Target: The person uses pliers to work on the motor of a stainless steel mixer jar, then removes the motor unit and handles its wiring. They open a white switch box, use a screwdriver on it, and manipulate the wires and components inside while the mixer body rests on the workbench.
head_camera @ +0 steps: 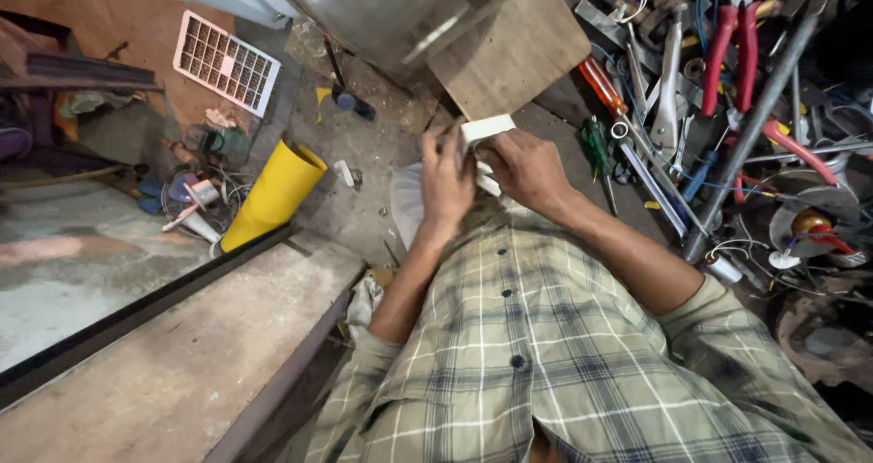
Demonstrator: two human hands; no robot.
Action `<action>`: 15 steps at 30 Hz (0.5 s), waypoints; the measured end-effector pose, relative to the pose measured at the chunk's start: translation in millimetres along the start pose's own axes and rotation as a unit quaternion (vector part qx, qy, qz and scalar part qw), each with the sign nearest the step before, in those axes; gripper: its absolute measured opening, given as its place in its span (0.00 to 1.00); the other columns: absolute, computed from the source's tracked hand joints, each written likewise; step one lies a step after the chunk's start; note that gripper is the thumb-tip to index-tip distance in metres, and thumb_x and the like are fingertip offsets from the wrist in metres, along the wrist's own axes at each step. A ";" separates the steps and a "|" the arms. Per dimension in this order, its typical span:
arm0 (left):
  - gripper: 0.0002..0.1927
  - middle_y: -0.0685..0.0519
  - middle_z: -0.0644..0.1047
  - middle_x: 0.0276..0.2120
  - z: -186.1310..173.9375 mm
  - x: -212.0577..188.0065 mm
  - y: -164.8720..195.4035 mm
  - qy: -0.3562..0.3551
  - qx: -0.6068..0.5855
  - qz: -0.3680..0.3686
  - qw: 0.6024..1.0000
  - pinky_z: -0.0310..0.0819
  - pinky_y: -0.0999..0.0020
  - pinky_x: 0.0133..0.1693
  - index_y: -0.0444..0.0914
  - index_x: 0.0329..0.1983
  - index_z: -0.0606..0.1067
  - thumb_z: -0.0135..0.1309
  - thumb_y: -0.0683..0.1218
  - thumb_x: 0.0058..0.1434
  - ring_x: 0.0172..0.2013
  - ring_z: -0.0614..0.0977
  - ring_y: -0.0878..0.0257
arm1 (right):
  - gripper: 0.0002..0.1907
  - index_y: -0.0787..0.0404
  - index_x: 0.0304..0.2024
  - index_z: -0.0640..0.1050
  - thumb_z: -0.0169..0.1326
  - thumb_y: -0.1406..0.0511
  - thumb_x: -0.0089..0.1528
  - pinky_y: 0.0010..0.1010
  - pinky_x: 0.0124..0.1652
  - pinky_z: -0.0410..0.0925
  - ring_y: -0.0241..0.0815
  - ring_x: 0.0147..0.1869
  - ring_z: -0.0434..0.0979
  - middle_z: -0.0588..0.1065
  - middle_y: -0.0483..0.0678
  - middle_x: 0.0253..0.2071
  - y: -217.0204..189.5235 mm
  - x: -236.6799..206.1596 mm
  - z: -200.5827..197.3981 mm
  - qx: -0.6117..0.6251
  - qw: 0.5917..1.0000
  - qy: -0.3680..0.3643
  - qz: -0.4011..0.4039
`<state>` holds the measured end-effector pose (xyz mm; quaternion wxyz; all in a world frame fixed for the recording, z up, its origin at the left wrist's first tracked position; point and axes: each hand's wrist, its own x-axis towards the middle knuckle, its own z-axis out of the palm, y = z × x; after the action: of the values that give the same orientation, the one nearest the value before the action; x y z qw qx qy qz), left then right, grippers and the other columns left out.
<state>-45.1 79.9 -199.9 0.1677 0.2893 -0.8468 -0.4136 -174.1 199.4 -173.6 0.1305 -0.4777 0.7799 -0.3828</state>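
Above the plaid shirt (546,336), both hands' fingers (452,145) pinch a white block (485,128), long axis left-right.

We find ourselves in a cluttered repair workshop: red-handled pliers (727,49), an orange-handled screwdriver (602,85), a green-handled screwdriver (596,145) and loose wires (800,167) lie heaped on the gritty concrete floor (364,181), beside a wooden board (514,49), a white vent grille (225,61) and a yellow plastic tube (273,195).

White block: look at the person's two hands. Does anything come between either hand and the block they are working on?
Nothing visible does. The left hand and the right hand both grip the white block directly, fingers on its sides. The scattered tools lie apart, to the right of the hands.
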 end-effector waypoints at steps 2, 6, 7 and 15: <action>0.36 0.38 0.67 0.65 -9.6 2.9 -6.8 0.012 0.007 0.003 1.000 0.75 0.52 0.58 0.45 0.74 0.66 0.61 0.37 0.61 0.63 0.75 0.39 | 0.06 0.61 0.43 0.80 0.60 0.68 0.63 0.42 0.37 0.72 0.56 0.39 0.81 0.79 0.55 0.38 -3.7 5.9 -10.9 0.033 0.999 0.007 0.008; 0.37 0.39 0.67 0.63 -37.8 16.2 -16.2 0.053 0.008 -0.010 0.999 0.75 0.52 0.58 0.42 0.71 0.66 0.65 0.39 0.59 0.62 0.74 0.40 | 0.05 0.61 0.45 0.81 0.60 0.69 0.67 0.36 0.42 0.73 0.49 0.43 0.83 0.81 0.53 0.42 -1.5 7.7 -32.1 0.116 0.993 -0.008 -0.005; 0.37 0.41 0.68 0.62 -43.5 20.3 -17.1 0.071 -0.001 -0.031 0.997 0.75 0.52 0.58 0.41 0.71 0.65 0.66 0.41 0.59 0.61 0.75 0.41 | 0.04 0.61 0.44 0.81 0.60 0.68 0.67 0.34 0.41 0.73 0.46 0.43 0.84 0.81 0.52 0.41 1.3 4.9 -36.1 0.115 0.993 -0.012 0.025; 0.37 0.33 0.63 0.61 -32.5 55.8 -31.5 0.072 0.133 -0.005 0.989 0.76 0.47 0.50 0.40 0.67 0.68 0.71 0.51 0.57 0.57 0.73 0.35 | 0.06 0.65 0.45 0.77 0.53 0.67 0.72 0.28 0.51 0.74 0.33 0.50 0.81 0.81 0.49 0.45 52.5 -49.4 -39.6 0.342 0.918 0.056 0.194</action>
<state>-60.3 9.8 -203.0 0.1861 0.3417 -0.8787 -0.2766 -205.4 273.0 -192.8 0.3138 -0.2208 0.6847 -0.6196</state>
